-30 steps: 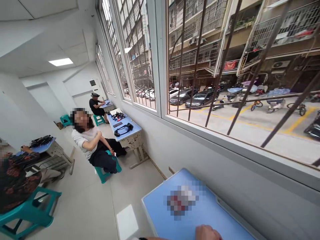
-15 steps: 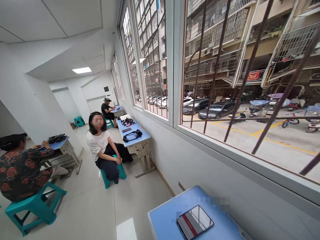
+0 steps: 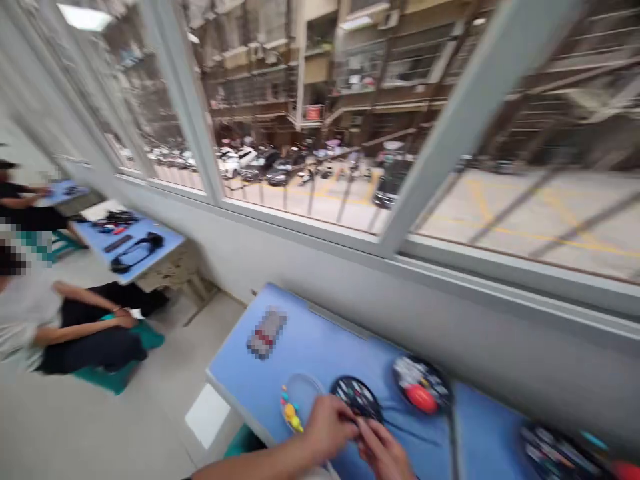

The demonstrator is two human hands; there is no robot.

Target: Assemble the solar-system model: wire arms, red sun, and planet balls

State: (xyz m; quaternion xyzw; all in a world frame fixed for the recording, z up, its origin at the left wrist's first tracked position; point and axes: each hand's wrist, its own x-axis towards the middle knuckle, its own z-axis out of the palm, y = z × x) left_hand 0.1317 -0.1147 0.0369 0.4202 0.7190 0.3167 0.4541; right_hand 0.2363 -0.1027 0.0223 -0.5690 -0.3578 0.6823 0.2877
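Far left, a co-worker in black [image 3: 23,203] is sitting at a blue desk [image 3: 63,193], both hands reaching onto its top. Next along, a person in a white top [image 3: 27,320] is sitting on a green stool [image 3: 117,357], forearms resting across the lap. Just right of them, a second blue desk [image 3: 150,250] is carrying a black strap [image 3: 136,253] and some small red and dark bits [image 3: 113,223].

Now to the near desk [image 3: 320,347]! A pixelated block [image 3: 267,332] is lying toward its far left, and a clear round dish [image 3: 300,393] is sitting by the near edge with yellow toy pieces [image 3: 291,415] against it. The left hand [image 3: 327,427] is coming in just beside that dish, fingers [image 3: 347,417] curling in at a black disc [image 3: 359,397]. The right hand [image 3: 383,453] is working almost against it, fingers [image 3: 373,440] rising to the disc's near edge. Those fingertips are close together, but the blur is hiding whether they are clamped on the disc.

Further right, a second black disc [image 3: 421,385] is showing a red lump, a thin dark cord [image 3: 413,433] is lying near it, and another dark disc [image 3: 555,457] is running off the right edge.
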